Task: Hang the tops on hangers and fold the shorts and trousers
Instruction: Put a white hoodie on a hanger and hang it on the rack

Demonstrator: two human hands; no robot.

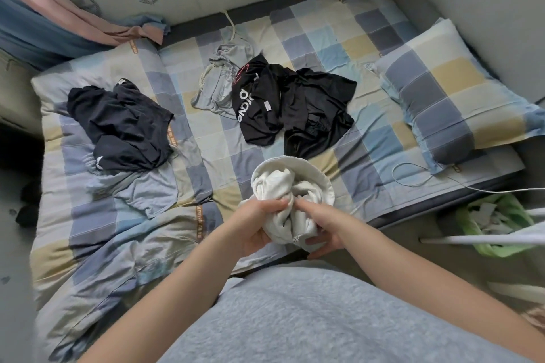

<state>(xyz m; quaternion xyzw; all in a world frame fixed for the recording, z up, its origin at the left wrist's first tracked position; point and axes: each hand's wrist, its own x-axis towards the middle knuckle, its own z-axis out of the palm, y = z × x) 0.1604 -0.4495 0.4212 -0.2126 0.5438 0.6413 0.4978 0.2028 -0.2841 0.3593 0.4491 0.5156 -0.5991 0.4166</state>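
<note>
Your left hand [256,224] and right hand [321,230] meet just above the near edge of the bed [206,132]. Each grip is closed on the lower folds of a bunched white garment [292,185], the left fingers curled into the cloth and the right pinching it from the other side. The garment rises away from you past your knuckles, with its rounded open rim on the far side. Crumpled like this it shows no clear long axis, so it likely needs shaking out first. Left of the white garment lies a pale blue piece [147,188], with a navy garment [121,123] beyond that. Straight beyond the white garment sits a black heap [295,108], and farthest, grey shorts [224,79].
</note>
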